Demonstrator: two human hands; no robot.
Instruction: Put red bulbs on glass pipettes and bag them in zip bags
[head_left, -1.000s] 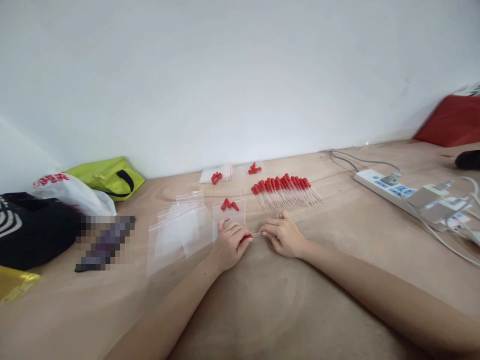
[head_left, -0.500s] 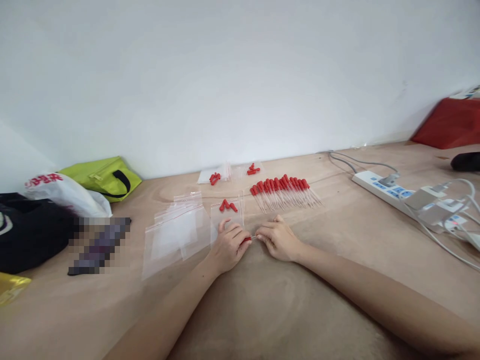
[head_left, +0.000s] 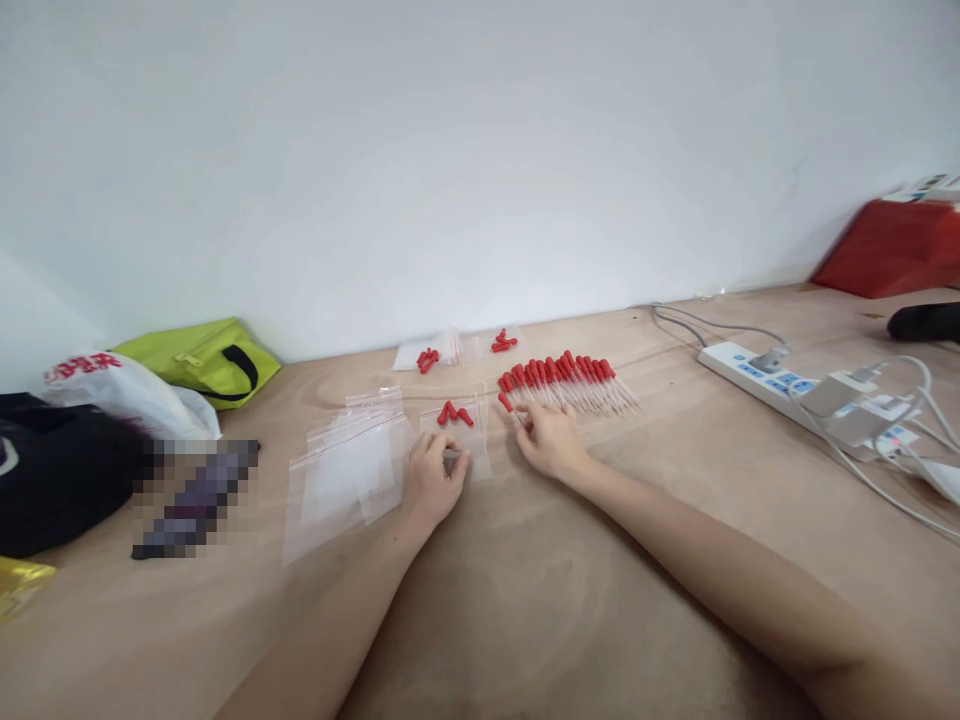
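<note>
My right hand point(head_left: 551, 440) pinches a dropper with a red rubber bulb point(head_left: 505, 402) at the near left end of a row of droppers point(head_left: 559, 370). These lie side by side, red bulbs to the back and thin clear stems towards me. My left hand point(head_left: 435, 478) rests over the near part of a clear zip bag point(head_left: 480, 462), fingers curved and thumb apart, with nothing visible between them. Several loose red bulbs point(head_left: 455, 412) lie on that bag, just beyond the fingers. Left of it is a spread of flat clear zip bags point(head_left: 345, 460).
Two more groups of red bulbs point(head_left: 428, 360) lie on bags near the wall. At right sits a white power strip point(head_left: 750, 370) with chargers and cables, before a red bag point(head_left: 892, 250). Leftward are a yellow-green pouch point(head_left: 202, 360), a white plastic bag point(head_left: 142, 395) and a black bag point(head_left: 67, 470).
My hands have moved apart. The right one has carried the dropper away towards the row, bulb now pointing back. My left hand has let go of the bulb and shifted left.
</note>
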